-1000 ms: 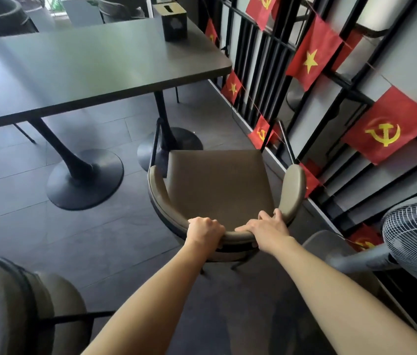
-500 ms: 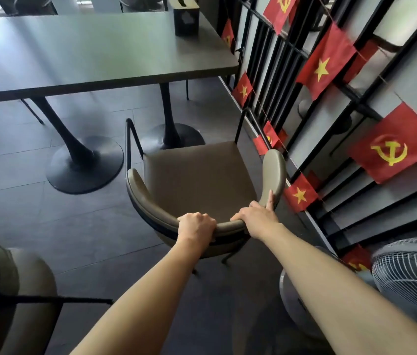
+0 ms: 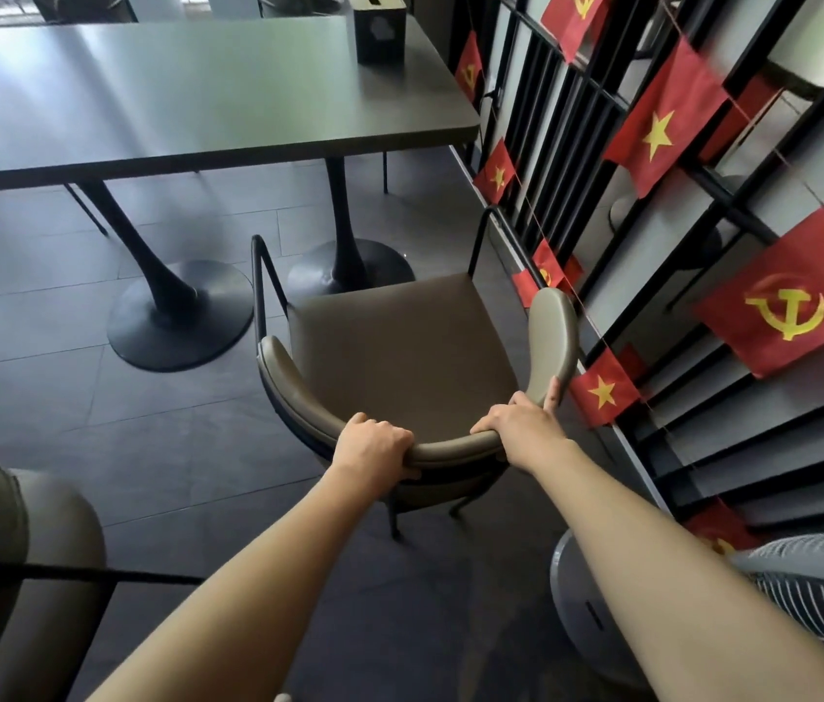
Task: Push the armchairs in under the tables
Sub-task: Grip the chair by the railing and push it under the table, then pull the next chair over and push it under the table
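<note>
A taupe armchair (image 3: 400, 342) with a curved padded back and thin black metal frame stands on the floor in front of me, its seat facing a long dark table (image 3: 187, 93). My left hand (image 3: 372, 445) grips the top of the chair's backrest left of its middle. My right hand (image 3: 519, 428) holds the backrest's right curve, one finger stretched up along the arm pad. The chair's front edge lies near the table's right pedestal base (image 3: 349, 271), short of the tabletop's edge. A second pedestal base (image 3: 179, 316) stands to the left.
Close on the chair's right runs a black metal railing (image 3: 552, 108) hung with red flags (image 3: 785, 306). A standing fan (image 3: 805, 600) is at my lower right. Another armchair (image 3: 20, 575) sits at lower left. A dark tissue box (image 3: 379, 25) rests on the table's far right end.
The chair has slid forward toward the table with both hands on its backrest. I have moved closer with it, and the fan has dropped lower in view.
</note>
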A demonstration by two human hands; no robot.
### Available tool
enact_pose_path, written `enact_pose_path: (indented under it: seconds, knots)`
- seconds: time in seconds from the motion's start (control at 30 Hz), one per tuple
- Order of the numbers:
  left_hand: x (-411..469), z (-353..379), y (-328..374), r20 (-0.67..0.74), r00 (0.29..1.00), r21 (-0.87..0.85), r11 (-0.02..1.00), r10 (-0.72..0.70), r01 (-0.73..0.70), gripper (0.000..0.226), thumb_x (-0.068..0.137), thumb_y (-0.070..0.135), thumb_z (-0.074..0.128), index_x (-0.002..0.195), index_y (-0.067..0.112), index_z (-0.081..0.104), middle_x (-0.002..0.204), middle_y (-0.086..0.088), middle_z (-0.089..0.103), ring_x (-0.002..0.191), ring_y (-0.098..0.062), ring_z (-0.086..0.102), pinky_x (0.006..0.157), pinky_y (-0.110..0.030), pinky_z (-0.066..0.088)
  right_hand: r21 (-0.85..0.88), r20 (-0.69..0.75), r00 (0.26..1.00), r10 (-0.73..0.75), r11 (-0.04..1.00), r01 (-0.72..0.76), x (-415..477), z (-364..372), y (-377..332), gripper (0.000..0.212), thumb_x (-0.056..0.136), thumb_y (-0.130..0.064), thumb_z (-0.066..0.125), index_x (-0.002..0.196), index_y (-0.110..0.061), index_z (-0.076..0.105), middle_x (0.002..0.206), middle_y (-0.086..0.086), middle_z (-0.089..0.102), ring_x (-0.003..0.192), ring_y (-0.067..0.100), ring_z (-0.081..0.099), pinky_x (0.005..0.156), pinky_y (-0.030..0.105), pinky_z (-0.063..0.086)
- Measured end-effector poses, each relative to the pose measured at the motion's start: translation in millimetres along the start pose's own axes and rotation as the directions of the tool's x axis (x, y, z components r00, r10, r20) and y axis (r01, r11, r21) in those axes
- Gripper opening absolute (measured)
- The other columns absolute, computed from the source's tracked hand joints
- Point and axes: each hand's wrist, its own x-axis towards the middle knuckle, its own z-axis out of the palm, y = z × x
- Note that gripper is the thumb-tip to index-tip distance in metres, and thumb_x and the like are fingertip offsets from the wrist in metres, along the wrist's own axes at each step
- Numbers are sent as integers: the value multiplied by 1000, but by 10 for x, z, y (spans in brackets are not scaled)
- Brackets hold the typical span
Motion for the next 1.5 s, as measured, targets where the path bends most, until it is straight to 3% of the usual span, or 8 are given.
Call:
enact_pose_path:
  seconds: [0.77, 0.87, 0.97, 1.03, 1.13, 1.2, 1.33, 1.5]
  knots:
    - [-36, -36, 56, 21, 1000, 26, 1000, -17, 17, 40, 90, 52, 50, 110, 19, 59, 110, -5, 66, 102, -28, 63, 91, -40, 32, 11, 24, 998, -50, 999, 50, 39, 28, 106, 68, 87, 7, 43, 125, -48, 55, 123, -11, 55, 125, 21, 35, 101, 73, -19]
    - [-42, -40, 16, 5, 1000, -49, 999, -15, 15, 41, 84, 53, 57, 108, 20, 60, 112, -3, 66, 108, -25, 61, 93, -39, 31, -26, 51, 999, -15, 1000, 16, 8, -19, 19, 67, 86, 6, 48, 129, -45, 52, 129, -10, 54, 130, 19, 33, 103, 71, -18]
    - [-80, -142, -92, 75, 997, -244, 970, 33, -14, 48, 82, 47, 62, 123, 24, 56, 123, -2, 60, 119, -22, 54, 98, -35, 33, 29, 203, 979, 6, 1000, -12, -1, -156, -62, 77, 78, 8, 47, 137, -42, 45, 136, -5, 51, 138, 21, 27, 104, 69, -19]
    - [-164, -265, -183, 101, 995, -412, 911, 23, 21, 55, 83, 43, 64, 132, 23, 50, 131, -5, 55, 123, -23, 51, 103, -34, 38, 149, 325, 946, -11, 988, -40, 23, -251, -104, 77, 76, 2, 47, 140, -39, 41, 142, -7, 48, 140, 20, 30, 110, 66, -11]
    - [-333, -453, -325, 37, 996, -539, 838, -79, 87, 51, 86, 38, 63, 132, 19, 52, 134, -6, 55, 122, -22, 53, 104, -32, 41, 422, 386, 919, -79, 901, -100, 27, -490, -277, 65, 81, -9, 55, 142, -28, 43, 145, 1, 48, 133, 21, 45, 115, 42, 30]
    - [-469, -579, -449, -35, 980, -565, 813, -195, 141, 46, 86, 37, 62, 129, 21, 54, 132, -5, 58, 120, -22, 56, 102, -34, 43, 515, 277, 956, -92, 854, -67, 14, -699, -484, 60, 83, -10, 56, 141, -22, 45, 142, 6, 51, 128, 23, 50, 107, 33, 41]
    - [-844, -839, -813, -156, 859, -691, 676, -487, 257, 41, 86, 36, 57, 125, 23, 57, 127, -2, 62, 118, -24, 58, 101, -40, 46, 553, 15, 995, -101, 830, 76, -71, -1161, -1061, 51, 90, -15, 51, 140, -20, 46, 142, 5, 51, 130, 22, 49, 108, 31, 38]
    - [-1559, -1003, -1445, -202, 658, -812, 500, -725, 302, 38, 89, 31, 54, 123, 17, 58, 125, -7, 64, 115, -27, 60, 96, -41, 48, 523, -135, 957, -257, 802, 289, -260, -1607, -2106, 50, 94, -16, 48, 144, -15, 41, 150, 8, 43, 137, 24, 41, 112, 29, 29]
